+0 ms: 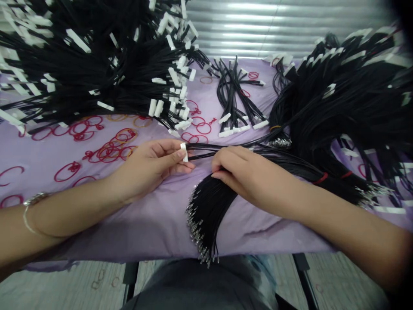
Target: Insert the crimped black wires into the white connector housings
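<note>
The lilac cloth-covered counter [167, 228] carries black wire heaps [97, 73] at far left and far right. Near its centre, your right hand [245, 176] closes over a black wire bundle [209, 206]. Your left hand [150, 165] pinches a white connector [183, 152] between thumb and fingers, just left of the bundle.

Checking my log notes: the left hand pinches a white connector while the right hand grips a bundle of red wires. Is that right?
Not quite: the bundle of wires in the right hand is black, not red, as the head view shows. The left hand does pinch a white connector.
</note>
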`<action>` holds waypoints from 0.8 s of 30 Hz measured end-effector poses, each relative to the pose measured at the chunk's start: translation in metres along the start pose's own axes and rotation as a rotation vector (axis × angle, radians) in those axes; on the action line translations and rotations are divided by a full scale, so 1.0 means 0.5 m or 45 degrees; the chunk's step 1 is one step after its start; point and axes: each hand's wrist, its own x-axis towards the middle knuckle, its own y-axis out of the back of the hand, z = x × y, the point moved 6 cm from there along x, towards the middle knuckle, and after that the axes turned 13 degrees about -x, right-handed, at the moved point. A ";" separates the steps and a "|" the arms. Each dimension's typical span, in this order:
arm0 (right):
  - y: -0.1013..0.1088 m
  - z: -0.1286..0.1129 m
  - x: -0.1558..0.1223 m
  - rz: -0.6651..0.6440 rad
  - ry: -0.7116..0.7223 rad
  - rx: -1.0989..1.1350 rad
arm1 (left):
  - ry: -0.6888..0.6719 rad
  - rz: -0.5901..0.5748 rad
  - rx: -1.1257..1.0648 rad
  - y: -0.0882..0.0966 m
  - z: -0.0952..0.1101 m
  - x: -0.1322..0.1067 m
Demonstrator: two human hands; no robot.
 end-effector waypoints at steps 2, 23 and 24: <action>0.009 -0.001 -0.001 0.044 -0.066 0.092 | 0.007 -0.043 0.028 0.001 0.000 -0.001; 0.007 0.031 0.003 0.229 -0.443 0.378 | 0.113 -0.207 0.263 -0.015 -0.007 -0.014; 0.007 0.030 0.003 0.221 -0.441 0.378 | 0.113 -0.210 0.264 -0.015 -0.008 -0.014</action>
